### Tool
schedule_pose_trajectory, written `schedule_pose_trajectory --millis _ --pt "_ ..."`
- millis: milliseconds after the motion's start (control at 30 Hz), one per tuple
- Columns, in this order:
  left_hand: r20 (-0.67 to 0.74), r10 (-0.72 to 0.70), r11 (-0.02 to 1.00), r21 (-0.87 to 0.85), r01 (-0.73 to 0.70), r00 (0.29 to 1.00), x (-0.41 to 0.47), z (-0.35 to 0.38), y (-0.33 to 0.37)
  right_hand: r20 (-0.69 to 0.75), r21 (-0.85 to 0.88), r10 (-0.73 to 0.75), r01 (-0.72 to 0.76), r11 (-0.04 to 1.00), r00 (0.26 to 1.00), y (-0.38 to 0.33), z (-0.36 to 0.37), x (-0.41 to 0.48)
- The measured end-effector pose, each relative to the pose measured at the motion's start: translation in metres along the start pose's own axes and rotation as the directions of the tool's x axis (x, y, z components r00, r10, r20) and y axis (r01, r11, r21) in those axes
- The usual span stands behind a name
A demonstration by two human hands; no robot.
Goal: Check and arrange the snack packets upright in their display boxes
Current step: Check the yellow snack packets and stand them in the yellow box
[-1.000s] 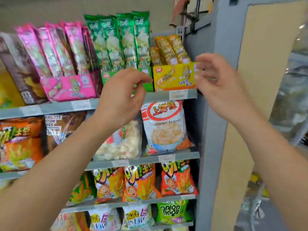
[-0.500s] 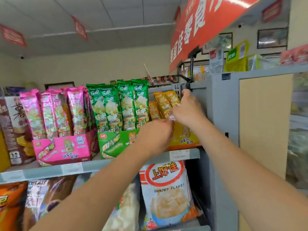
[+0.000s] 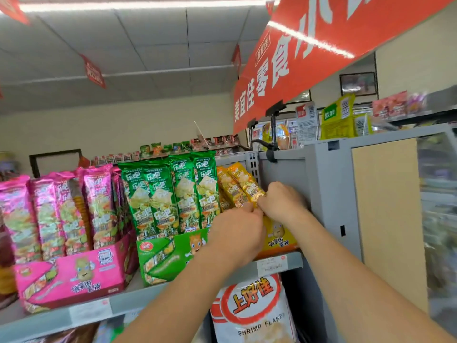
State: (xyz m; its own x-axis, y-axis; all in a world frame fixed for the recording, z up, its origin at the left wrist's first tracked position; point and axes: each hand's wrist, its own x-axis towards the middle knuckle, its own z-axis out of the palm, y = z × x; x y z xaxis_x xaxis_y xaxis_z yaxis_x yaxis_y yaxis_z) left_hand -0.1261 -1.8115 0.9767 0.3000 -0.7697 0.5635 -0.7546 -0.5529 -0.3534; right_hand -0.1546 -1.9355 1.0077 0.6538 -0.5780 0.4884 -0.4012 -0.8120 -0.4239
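Two hands meet at one spot. The fingertips [image 3: 252, 211] of the left hand [image 3: 237, 233] and the knuckles of the right hand [image 3: 282, 204] come together at the lower ends of the yellow packets [image 3: 236, 185]. Both sets of fingers are curled. We judge that each pinches the foil of a packet low down, though the knuckles hide the exact hold.

The yellow packets stand in the yellow box [image 3: 279, 237] at the right end of the top shelf [image 3: 116, 306], hard against the grey end panel [image 3: 284, 174]. They are tilted, with their tops leaning left toward the green packets [image 3: 173, 194]. We take the low grip as deliberate, since holding the bases lets the tops be swung back to vertical.

The green packets stand upright and close-packed in the green box [image 3: 168, 253]. The pink packets [image 3: 61, 209] sit in the pink box [image 3: 71, 276], roughly upright. We therefore find the yellow box to be the one under correction.

The yellow box looks thinly filled, so its packets have little beside them to lean on and may tip again once released. Below the shelf, a shrimp flakes bag [image 3: 252, 308] is in view.
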Motion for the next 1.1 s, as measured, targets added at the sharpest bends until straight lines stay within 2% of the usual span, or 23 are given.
schedule_pose_trajectory --millis 133,200,267,333,367,433,500,633,733,833,867,900,967,1000,1033,1100 --pt "-0.007 -0.001 0.998 -0.057 0.000 1.000 0.003 0.000 -0.002 0.101 0.080 -0.011 0.003 0.997 0.995 0.003 -0.002 0.006" --pt "-0.015 -0.001 0.997 -0.075 0.000 1.000 0.003 0.000 -0.003 0.098 0.090 -0.010 0.001 0.996 0.995 0.005 -0.002 0.005" --pt "-0.039 0.005 0.996 -0.089 -0.009 0.999 0.002 0.000 -0.004 0.027 0.089 -0.013 0.011 0.996 1.000 0.005 -0.001 0.002" --pt "-0.067 0.010 0.996 -0.092 -0.016 0.998 0.001 0.000 -0.004 -0.153 0.140 -0.072 0.094 0.986 0.986 0.000 -0.001 -0.004" --pt "-0.077 0.005 0.996 -0.087 -0.012 0.997 0.000 0.000 -0.004 -0.256 0.240 -0.112 0.175 0.955 0.960 -0.002 -0.003 -0.009" --pt "-0.096 -0.009 0.995 -0.095 0.000 0.995 -0.002 0.000 -0.003 -0.408 0.483 -0.151 0.354 0.801 0.900 -0.008 -0.012 -0.019" --pt "-0.125 -0.032 0.987 -0.163 0.011 0.992 -0.006 -0.005 -0.003 -0.463 0.611 -0.178 0.459 0.645 0.868 -0.010 -0.024 -0.033" --pt "-0.278 -0.116 0.921 -0.390 -0.002 0.953 -0.024 -0.020 0.006 -0.517 0.724 -0.188 0.544 0.423 0.835 0.004 -0.038 -0.067" --pt "-0.254 -0.309 0.766 -0.638 0.081 0.916 -0.042 -0.030 0.022 -0.541 0.769 -0.216 0.582 0.264 0.813 0.016 -0.043 -0.089" --pt "-0.213 -0.391 0.696 -0.705 0.136 0.895 -0.056 -0.034 0.037 -0.491 0.810 -0.262 0.546 0.214 0.831 0.031 -0.043 -0.107" --pt "-0.194 -0.437 0.645 -0.748 0.156 0.878 -0.058 -0.036 0.041 -0.463 0.828 -0.277 0.522 0.204 0.842 0.038 -0.042 -0.113" --pt "-0.157 -0.486 0.540 -0.827 0.154 0.860 -0.060 -0.039 0.044 -0.423 0.852 -0.292 0.486 0.194 0.858 0.045 -0.040 -0.118" --pt "-0.051 -0.476 0.176 -0.984 0.038 0.878 -0.062 -0.045 0.049 -0.334 0.892 -0.348 0.413 0.184 0.876 0.058 -0.036 -0.130" --pt "-0.028 -0.435 0.006 -1.000 -0.028 0.900 -0.061 -0.049 0.052 -0.301 0.898 -0.378 0.393 0.195 0.875 0.063 -0.034 -0.136" --pt "-0.027 -0.407 -0.101 -0.992 -0.074 0.913 -0.059 -0.054 0.055 -0.268 0.902 -0.404 0.375 0.212 0.874 0.065 -0.030 -0.143" --pt "-0.038 -0.425 -0.175 -0.977 -0.123 0.904 -0.052 -0.063 0.063 -0.190 0.916 -0.433 0.318 0.245 0.881 0.069 -0.021 -0.156"
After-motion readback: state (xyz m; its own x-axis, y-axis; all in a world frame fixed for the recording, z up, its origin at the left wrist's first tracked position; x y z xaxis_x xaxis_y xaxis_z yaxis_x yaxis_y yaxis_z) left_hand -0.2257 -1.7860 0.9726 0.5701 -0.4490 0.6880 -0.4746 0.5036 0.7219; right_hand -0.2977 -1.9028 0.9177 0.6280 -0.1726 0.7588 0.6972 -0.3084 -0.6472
